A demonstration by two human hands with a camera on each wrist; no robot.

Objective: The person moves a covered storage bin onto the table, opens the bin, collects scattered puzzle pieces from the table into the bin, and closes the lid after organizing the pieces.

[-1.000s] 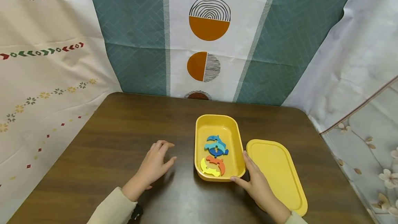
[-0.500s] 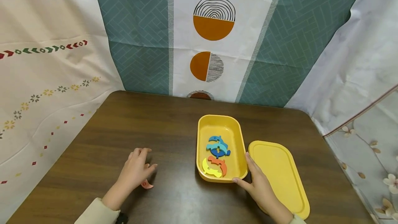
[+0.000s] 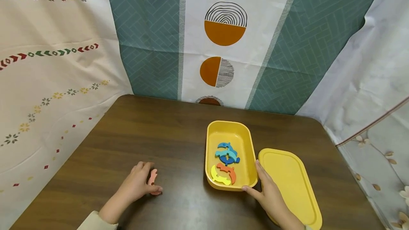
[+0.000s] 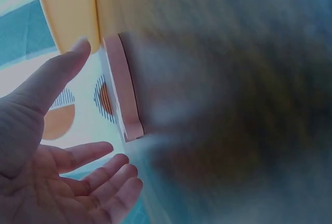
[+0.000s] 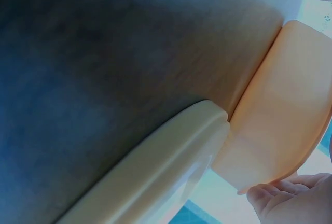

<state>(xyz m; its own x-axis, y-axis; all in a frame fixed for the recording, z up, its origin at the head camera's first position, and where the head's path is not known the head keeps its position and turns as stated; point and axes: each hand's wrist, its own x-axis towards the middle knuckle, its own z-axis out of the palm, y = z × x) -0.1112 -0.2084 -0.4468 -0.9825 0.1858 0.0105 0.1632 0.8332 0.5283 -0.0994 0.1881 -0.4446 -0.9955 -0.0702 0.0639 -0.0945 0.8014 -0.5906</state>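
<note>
On the left of the brown table, a flat pink curved piece (image 3: 153, 176) lies beside my left hand (image 3: 137, 184). In the left wrist view its thumb and fingers are spread on two sides of the pink piece (image 4: 123, 86), with gaps to it. My right hand (image 3: 271, 196) holds the near right corner of a yellow box (image 3: 244, 175), thumb at the front edge and fingers along the side. Inside the box lie flat shaped pieces: blue ones (image 3: 232, 159), a light blue one (image 3: 222, 153), an orange one (image 3: 230, 173) and a yellow-green one (image 3: 220, 179).
A yellow lid (image 3: 290, 184) lies flat on the table (image 3: 179, 144), close to the box's right side and partly under the right forearm. Patterned cloths (image 3: 153, 27) hang behind the table and along both sides.
The left hand has moved left and down, and its thumb and fingers have come around the pink piece, which was first hidden under it. The right hand stays on the box; the view shifts slightly.
</note>
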